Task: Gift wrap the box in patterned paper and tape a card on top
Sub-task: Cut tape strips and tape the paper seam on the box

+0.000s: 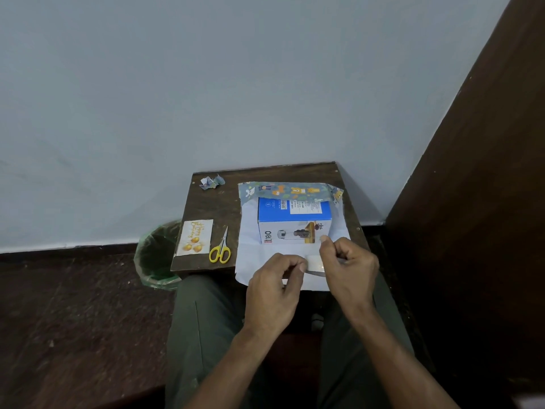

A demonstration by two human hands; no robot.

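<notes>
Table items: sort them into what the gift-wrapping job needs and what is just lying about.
Needed: box, patterned paper under it, card, scissors, strip of tape pinched between left hand and right hand.

Lying about: crumpled paper scrap, bin beside the table.

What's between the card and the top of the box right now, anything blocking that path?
Nothing blocks it outright. The card lies at the table's left edge, and the yellow scissors lie between it and the box. The box top is bare; the wrapping paper lies under the box, not yet folded over. Both hands, left hand and right hand, hold tape.
</notes>
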